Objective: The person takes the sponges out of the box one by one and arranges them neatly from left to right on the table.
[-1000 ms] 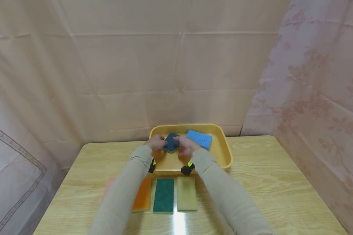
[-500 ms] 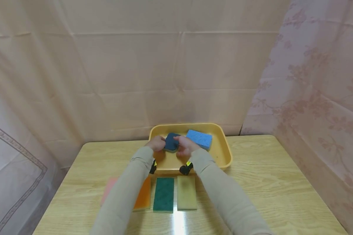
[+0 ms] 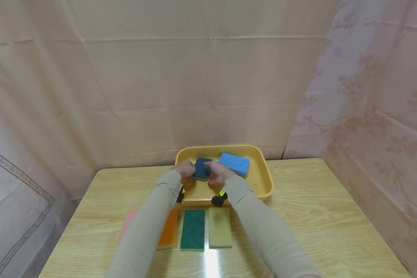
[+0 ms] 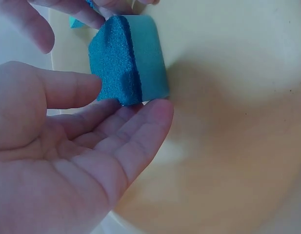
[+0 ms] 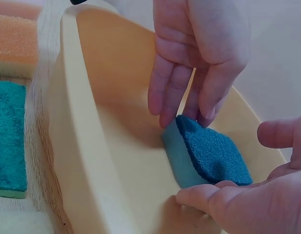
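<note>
Here, fingers [image 5: 173,100] at edges of dark-blue sponge [image 5: 213,148], open tray floor [image 5: 128,156] alongside

The head view peers forward and down from the table's [image 3: 316,216] 6 o'clock side, well back, taking in the curtain [image 3: 208,77] at 12. The wrist views hang close in at the tray [image 3: 258,187], the left facing roughly 3 o'clock, the right roughly 9. Those 2 share the dark blue sponge [image 3: 201,168] plus parts of the left hand [image 3: 185,168] and right hand [image 3: 219,172].
</note>
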Demonstrator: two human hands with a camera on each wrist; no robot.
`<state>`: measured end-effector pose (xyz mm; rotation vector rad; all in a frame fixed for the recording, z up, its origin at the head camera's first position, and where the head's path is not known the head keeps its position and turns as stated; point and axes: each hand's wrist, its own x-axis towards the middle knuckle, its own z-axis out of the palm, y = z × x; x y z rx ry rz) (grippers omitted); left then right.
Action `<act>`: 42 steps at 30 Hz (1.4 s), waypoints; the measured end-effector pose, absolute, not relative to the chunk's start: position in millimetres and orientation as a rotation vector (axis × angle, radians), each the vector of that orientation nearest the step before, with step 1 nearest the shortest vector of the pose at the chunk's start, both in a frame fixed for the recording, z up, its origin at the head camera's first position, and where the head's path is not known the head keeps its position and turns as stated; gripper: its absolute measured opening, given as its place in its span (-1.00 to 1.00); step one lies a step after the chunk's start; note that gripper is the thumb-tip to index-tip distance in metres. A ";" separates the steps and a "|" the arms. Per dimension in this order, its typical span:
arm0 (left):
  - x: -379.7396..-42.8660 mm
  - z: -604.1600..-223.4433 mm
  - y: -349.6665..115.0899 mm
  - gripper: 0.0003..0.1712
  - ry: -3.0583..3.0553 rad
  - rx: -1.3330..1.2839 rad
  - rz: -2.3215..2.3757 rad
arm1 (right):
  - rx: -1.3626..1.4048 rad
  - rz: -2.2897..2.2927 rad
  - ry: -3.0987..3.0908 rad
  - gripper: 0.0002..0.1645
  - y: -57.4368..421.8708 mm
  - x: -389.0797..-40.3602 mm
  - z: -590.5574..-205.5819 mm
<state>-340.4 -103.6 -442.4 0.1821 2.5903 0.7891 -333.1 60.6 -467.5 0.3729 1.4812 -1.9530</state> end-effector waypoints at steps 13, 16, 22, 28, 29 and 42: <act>-337.3 -438.2 -100.0 -0.85 2.563 0.080 0.849 | 0.434 -1.974 1.519 -0.18 57.9 -330.5 -465.8; -336.8 -438.8 -100.0 -0.86 2.556 0.066 0.869 | 0.428 -1.971 1.522 -0.22 57.9 -330.2 -466.2; -336.8 -442.5 -98.9 -0.88 2.577 0.070 0.844 | 0.403 -1.975 1.513 -0.22 58.0 -329.0 -467.0; -336.9 -444.9 -97.6 -0.87 2.596 0.065 0.810 | 0.394 -1.973 1.531 -0.20 59.0 -327.5 -467.3; -337.0 -445.2 -97.7 -0.87 2.594 0.065 0.811 | 0.395 -1.965 1.549 -0.20 59.6 -327.1 -467.4; -332.9 -446.9 -97.1 -0.85 2.563 0.008 0.843 | 0.413 -1.968 1.604 -0.35 63.9 -322.4 -473.6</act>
